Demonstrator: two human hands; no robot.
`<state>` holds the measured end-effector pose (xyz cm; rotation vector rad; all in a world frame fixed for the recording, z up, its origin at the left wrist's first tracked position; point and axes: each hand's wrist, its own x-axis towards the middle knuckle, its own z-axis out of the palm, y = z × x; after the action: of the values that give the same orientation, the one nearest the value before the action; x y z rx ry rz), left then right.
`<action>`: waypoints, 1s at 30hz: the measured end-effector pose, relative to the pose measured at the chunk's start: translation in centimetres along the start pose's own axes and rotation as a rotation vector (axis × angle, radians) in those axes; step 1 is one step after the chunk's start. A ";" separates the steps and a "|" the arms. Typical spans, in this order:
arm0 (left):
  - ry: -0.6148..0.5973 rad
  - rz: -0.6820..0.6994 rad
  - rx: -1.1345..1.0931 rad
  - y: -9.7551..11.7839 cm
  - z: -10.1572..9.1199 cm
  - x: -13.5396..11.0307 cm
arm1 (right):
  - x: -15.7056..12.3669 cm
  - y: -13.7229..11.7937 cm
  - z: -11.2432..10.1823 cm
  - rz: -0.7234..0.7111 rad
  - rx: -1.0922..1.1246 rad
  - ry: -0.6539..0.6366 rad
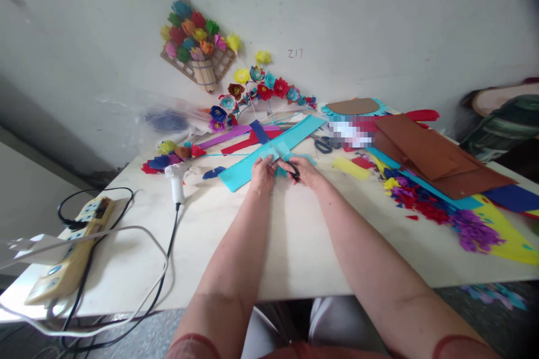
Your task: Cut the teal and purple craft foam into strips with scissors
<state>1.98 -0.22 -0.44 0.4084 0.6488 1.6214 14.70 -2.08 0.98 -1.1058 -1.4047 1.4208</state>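
Note:
In the head view my right hand (307, 172) is closed around the black-handled scissors (293, 173). Their blades point up and left, over light turquoise paper. Close beside it, my left hand (263, 173) pinches a small piece of turquoise paper (270, 151) at the blades. Under both lies a long turquoise paper strip (240, 171), running diagonally across the table. Small turquoise scraps (304, 161) lie behind my right hand. Beyond the strip are a dark blue paper strip (259, 131) and a red paper strip (236, 145). Whether the blades are cutting is too small to tell.
A white glue gun (177, 185) stands at left, its cord running toward a power strip (69, 258). Paper flowers (264, 91) stand at the back. A second pair of scissors (323, 145), brown sheets (433, 151) and purple paper pieces (474, 230) lie to the right.

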 end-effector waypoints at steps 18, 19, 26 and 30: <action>0.076 0.030 0.026 -0.4 -0.2 0.5 | 0.4 0.0 0.3 0.029 -0.080 0.123; 0.084 0.032 0.029 -0.4 -0.2 0.6 | 0.4 0.0 0.3 0.029 -0.081 0.127; 0.131 0.049 0.057 -0.4 -0.2 0.5 | 0.5 -0.1 0.3 0.033 -0.078 0.128; 0.180 0.045 0.039 -0.3 0.0 0.4 | 0.4 -0.1 0.2 0.035 -0.057 0.147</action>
<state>2.13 0.15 -0.63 0.3097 0.8126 1.7029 14.42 -1.77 1.03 -1.2511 -1.3341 1.3033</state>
